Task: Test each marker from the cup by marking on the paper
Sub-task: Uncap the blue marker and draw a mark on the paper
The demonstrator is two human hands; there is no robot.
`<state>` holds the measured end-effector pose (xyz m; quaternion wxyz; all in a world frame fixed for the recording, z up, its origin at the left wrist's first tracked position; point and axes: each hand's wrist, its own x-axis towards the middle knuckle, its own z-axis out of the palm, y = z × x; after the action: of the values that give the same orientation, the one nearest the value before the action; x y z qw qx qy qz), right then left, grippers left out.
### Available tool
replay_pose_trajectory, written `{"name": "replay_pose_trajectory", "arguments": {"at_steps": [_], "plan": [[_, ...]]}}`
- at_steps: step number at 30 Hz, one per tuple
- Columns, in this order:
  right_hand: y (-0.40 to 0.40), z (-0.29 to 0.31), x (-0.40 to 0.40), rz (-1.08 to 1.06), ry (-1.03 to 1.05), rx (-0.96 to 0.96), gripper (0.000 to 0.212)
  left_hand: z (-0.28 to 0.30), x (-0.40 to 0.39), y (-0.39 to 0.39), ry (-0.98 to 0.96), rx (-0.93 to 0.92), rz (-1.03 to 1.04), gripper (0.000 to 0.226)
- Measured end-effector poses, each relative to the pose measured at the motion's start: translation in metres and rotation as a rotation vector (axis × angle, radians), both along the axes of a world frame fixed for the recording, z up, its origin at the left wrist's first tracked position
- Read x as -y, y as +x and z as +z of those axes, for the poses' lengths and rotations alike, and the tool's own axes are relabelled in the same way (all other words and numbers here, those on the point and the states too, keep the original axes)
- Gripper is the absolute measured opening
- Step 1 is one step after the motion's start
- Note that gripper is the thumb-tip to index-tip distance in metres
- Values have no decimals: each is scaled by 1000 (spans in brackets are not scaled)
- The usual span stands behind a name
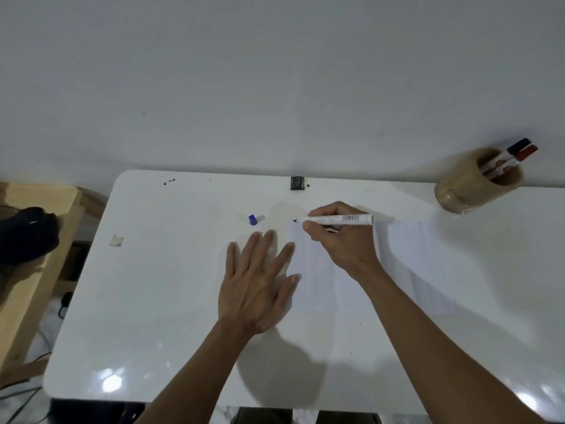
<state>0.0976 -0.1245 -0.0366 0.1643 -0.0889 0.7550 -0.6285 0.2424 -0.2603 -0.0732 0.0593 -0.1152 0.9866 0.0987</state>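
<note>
My right hand (342,243) grips an uncapped white marker (351,219), its dark tip pointing left just above the top left corner of the paper (409,264). The white paper lies flat on the white table (171,301). Spread flat with fingers apart, my left hand (260,283) rests at the paper's left edge and holds nothing. A blue marker cap (253,219) lies on the table to the left of the marker tip. At the back right a beige cup (474,182) holds two markers (516,154), one with a dark cap and one with a red cap.
A small black object (297,183) stands at the table's back edge by the wall. A small pale scrap (116,240) lies at the left of the table. A wooden stand with a dark object (27,234) on it is off the table's left side.
</note>
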Motion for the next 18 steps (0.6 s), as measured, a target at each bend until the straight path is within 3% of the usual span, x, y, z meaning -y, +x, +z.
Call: {"name": "replay_pose_trajectory", "arguments": {"at_steps": [18], "plan": [[-16,-36,7,28,81,-124,20,-9,4,0,-10,-100,13,60]]}}
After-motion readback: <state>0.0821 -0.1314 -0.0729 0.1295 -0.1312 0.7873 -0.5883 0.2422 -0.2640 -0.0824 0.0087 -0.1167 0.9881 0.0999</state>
